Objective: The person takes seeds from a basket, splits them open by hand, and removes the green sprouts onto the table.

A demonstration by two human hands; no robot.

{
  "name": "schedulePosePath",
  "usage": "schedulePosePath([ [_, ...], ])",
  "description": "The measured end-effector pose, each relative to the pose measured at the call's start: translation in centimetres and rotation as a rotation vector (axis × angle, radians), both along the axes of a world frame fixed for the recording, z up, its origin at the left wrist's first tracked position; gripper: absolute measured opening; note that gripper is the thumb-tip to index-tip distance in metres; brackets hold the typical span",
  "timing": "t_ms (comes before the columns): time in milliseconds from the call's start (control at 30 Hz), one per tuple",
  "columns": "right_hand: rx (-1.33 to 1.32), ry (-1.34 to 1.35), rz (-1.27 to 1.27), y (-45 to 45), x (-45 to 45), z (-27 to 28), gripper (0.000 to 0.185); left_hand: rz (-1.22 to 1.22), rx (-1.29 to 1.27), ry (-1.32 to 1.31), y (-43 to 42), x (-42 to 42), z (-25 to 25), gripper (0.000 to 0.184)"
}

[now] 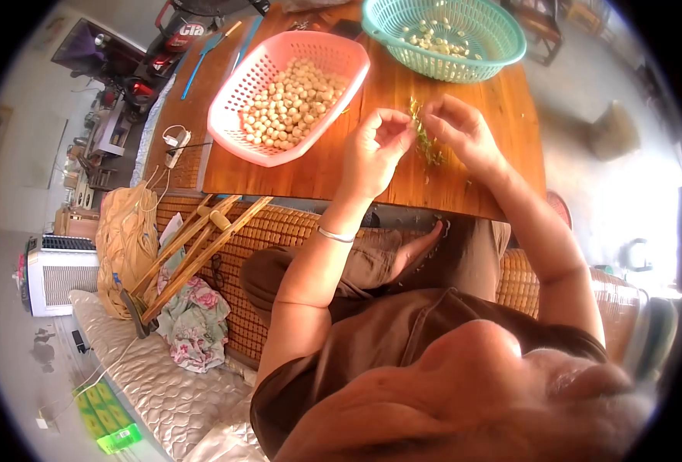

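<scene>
Both of my hands are raised above the near part of the wooden table [379, 171], with fingertips pinched and close together. My left hand [379, 146] has its thumb and fingers closed; whatever is between them is too small to make out. Opposite it, my right hand [460, 131] is also pinched on something hidden. Green and yellowish plant scraps [429, 146] lie on the table between and below the hands. A pink perforated basket [349, 58] of round pale pieces stands left of my left hand. Beyond my right hand is a teal basket [503, 46] holding small pale pieces.
A blue tool [195, 75] lies at the table's far left, with a white power strip [178, 146] at its left edge. Wooden crutches [195, 262], floral cloth [195, 323] and a tan bag [125, 239] are left of my legs on the woven seat.
</scene>
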State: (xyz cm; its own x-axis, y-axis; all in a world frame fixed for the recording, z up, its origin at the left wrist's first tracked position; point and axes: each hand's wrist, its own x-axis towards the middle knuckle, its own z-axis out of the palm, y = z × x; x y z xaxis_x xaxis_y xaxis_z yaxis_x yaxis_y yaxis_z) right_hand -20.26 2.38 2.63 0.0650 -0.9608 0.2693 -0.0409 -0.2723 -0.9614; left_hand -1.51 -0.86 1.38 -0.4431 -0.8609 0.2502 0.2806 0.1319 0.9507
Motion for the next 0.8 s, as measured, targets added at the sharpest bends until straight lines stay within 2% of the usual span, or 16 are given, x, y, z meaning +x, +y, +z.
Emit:
schedulePosePath([
  [300, 0.031, 0.055, -0.013, -0.2, 0.7, -0.1, 0.010, 0.162, -0.120, -0.082, -0.2, -0.3, -1.0, 0.014],
  [367, 0.018, 0.039, -0.001, -0.3, 0.8, -0.4, 0.010, 0.241, -0.274, -0.117, -0.3, -0.4, -1.3, 0.015],
  [467, 0.013, 0.013, 0.015, -0.2, 0.9, -0.4, 0.009, 0.208, -0.362, -0.104, -0.2, -0.3, -1.4, 0.013],
  [700, 0.029, -0.029, 0.044, 0.1, 1.2, -0.3, 0.006, 0.186, -0.275, -0.146, 0.1, 0.2, -1.5, 0.013],
  [800, 0.048, -0.022, 0.052, 0.1, 1.1, -0.2, 0.007, 0.196, -0.203, -0.023, 0.2, -0.1, -1.6, 0.014],
])
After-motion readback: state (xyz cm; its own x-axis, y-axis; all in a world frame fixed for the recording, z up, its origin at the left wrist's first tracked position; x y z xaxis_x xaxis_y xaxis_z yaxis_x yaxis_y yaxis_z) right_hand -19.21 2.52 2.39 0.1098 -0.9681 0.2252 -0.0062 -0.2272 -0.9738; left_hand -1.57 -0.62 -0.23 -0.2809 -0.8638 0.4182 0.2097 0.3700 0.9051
